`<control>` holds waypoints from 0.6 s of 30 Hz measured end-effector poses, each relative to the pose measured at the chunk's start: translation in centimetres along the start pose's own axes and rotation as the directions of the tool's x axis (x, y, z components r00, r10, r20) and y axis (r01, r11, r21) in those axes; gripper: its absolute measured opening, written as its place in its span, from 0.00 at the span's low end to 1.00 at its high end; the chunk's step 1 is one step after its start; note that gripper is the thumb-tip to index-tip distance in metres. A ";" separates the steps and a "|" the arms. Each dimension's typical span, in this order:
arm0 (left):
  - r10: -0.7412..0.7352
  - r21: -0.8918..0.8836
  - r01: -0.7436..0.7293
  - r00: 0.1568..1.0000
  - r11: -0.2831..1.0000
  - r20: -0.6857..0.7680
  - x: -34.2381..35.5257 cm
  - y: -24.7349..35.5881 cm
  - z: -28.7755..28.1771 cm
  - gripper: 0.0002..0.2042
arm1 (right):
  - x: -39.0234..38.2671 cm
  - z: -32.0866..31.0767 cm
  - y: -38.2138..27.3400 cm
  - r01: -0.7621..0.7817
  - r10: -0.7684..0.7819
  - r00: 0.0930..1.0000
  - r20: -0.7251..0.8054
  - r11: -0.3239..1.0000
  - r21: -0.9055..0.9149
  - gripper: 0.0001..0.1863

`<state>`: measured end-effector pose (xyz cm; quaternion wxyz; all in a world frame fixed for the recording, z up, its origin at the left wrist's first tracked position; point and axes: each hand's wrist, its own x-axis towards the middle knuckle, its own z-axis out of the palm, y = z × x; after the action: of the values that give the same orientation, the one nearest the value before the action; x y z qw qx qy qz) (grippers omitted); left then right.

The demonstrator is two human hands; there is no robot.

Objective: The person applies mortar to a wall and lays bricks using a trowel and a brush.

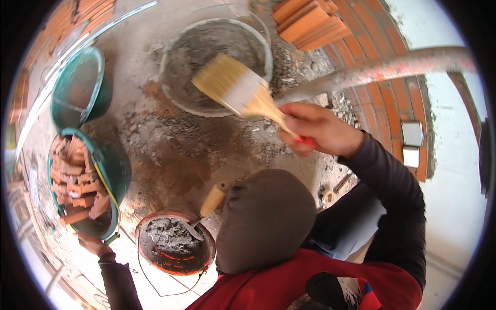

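My right hand (321,129) grips a wide paintbrush (253,98) by its pale wooden handle, which has a red end. Its light bristles point up and left, above a round tub (166,77) of grey mortar. At the lower left, my left hand (94,245) is at the rim of a green bucket (120,165) filled with broken brick pieces (77,173); its fingers are partly hidden there. Between my left arm and my knee, a small reddish bucket (150,258) holds grey mortar and a trowel with a wooden handle (213,200).
Another green bucket (101,101) stands at the far left. Hollow orange bricks (310,23) are stacked beside a low brick wall (395,111). A rough pole (382,72) slants in from the right. Rubble (248,137) litters the floor around the tub.
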<state>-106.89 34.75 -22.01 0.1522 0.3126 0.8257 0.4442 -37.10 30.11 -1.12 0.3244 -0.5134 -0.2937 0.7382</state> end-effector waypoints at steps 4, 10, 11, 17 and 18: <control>-0.059 0.232 0.083 0.992 0.969 -0.111 -0.7 3.2 -1.1 0.39 | -11.4 -6.9 2.6 -0.310 0.178 0.898 -0.402 0.905 -0.292 0.13; -0.005 0.485 0.038 0.998 0.874 -0.069 3.7 0.3 -2.0 0.41 | -23.1 -13.8 6.9 -0.196 -0.389 0.629 -0.673 0.758 -0.622 0.12; 0.043 0.556 0.009 0.996 0.831 -0.081 5.1 0.7 -2.7 0.41 | -23.2 -14.2 6.7 -0.165 -0.497 0.561 -0.661 0.716 -0.678 0.12; 0.541 0.704 -0.261 0.816 0.660 -0.205 6.6 7.5 -5.1 0.33 | -17.8 -18.2 7.3 -0.137 -0.948 0.134 -0.288 0.270 -0.953 0.12; 0.622 0.634 -0.399 0.765 0.663 -0.168 4.9 10.7 -3.2 0.31 | -17.3 -19.4 8.7 -0.249 -0.893 0.221 -0.392 0.337 -0.908 0.13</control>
<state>-108.22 40.27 -11.26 -0.2395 0.4760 0.8067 0.2554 -15.71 13.21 -3.84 0.2970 -0.8049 -0.5062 -0.0875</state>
